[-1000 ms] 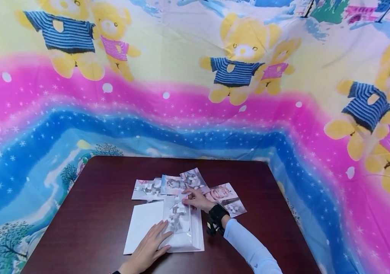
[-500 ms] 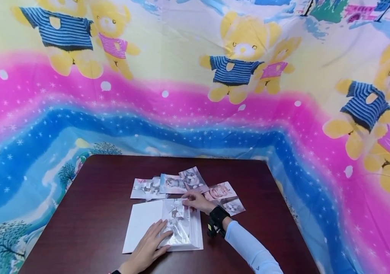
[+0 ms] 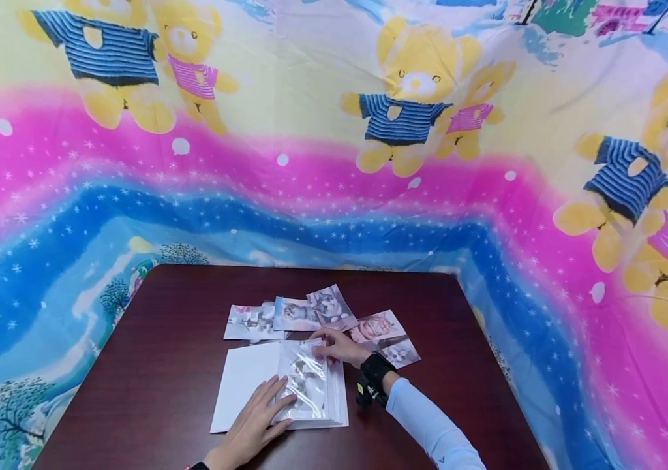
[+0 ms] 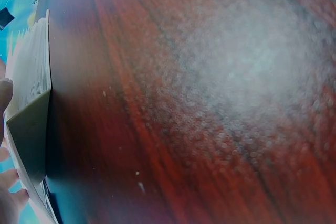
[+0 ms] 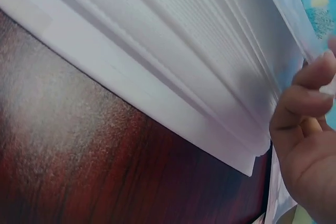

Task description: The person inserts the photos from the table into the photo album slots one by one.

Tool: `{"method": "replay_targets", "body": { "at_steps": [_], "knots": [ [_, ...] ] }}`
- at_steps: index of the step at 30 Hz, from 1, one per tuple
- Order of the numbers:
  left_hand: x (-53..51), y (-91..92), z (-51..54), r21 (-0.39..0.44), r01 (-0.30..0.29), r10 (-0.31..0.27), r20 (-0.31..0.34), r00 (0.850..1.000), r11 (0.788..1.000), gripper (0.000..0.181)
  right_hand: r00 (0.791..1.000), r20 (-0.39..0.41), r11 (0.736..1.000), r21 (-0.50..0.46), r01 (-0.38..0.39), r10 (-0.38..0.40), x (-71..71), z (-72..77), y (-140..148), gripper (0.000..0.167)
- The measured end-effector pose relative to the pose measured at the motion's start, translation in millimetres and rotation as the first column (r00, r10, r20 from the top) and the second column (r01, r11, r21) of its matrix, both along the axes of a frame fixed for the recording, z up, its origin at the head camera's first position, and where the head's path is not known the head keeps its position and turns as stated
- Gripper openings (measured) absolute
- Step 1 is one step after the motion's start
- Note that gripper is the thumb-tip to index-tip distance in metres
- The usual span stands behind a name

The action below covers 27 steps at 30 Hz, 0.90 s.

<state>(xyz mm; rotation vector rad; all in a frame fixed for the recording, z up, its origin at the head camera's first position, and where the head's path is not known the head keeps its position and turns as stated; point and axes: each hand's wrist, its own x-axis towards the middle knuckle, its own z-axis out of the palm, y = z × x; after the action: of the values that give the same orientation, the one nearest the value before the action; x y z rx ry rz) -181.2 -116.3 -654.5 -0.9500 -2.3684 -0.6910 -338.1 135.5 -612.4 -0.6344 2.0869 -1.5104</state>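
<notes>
An open photo album (image 3: 246, 378) lies on the table, its white inside cover to the left and a clear-pocketed page to the right. Inside that clear pocket sits a photo (image 3: 301, 375), partly washed out by glare. My left hand (image 3: 256, 418) rests with spread fingers on the album near the fold and the pocket's lower left. At the top right corner of the pocket, my right hand (image 3: 341, 347) pinches the photo's upper edge. Curled fingers of the right hand (image 5: 310, 124) show beside the raised clear sleeve in the right wrist view; the exact grip is partly hidden.
Several loose cat photos lie behind the album, including one at the left (image 3: 246, 323) and one in the middle (image 3: 297, 313). More photos (image 3: 401, 352) overlap at the right. The dark wooden table (image 3: 152, 365) meets a printed cloth backdrop (image 3: 310, 228).
The photo has slid down into the clear pocket, toward the near edge of the album. My right hand has followed slightly at the top; my left hand has stayed in place.
</notes>
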Motion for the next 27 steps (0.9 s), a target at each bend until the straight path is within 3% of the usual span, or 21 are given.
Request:
{"method": "replay_targets", "body": {
  "at_steps": [6, 20, 27],
  "knots": [
    [0.8, -0.6, 1.6, -0.008, -0.003, 0.003, 0.035, 0.999, 1.000, 0.045, 1.000, 0.021, 1.000, -0.023, -0.011, 0.012, -1.1, -2.1, -0.4, 0.037],
    [1.9, -1.5, 1.4, -0.028, -0.013, 0.014, 0.049, 0.999, 1.000, 0.046, 0.997, 0.035, 0.997, -0.028, -0.066, 0.067, 1.0, -5.1, -0.2, 0.035],
    [1.7, -1.3, -0.1, -0.039, -0.012, 0.014, 0.033, 0.999, 0.999, 0.047, 0.999, -0.006, 0.999, -0.031, -0.045, 0.045, 2.8, -3.5, -1.5, 0.030]
  ]
}}
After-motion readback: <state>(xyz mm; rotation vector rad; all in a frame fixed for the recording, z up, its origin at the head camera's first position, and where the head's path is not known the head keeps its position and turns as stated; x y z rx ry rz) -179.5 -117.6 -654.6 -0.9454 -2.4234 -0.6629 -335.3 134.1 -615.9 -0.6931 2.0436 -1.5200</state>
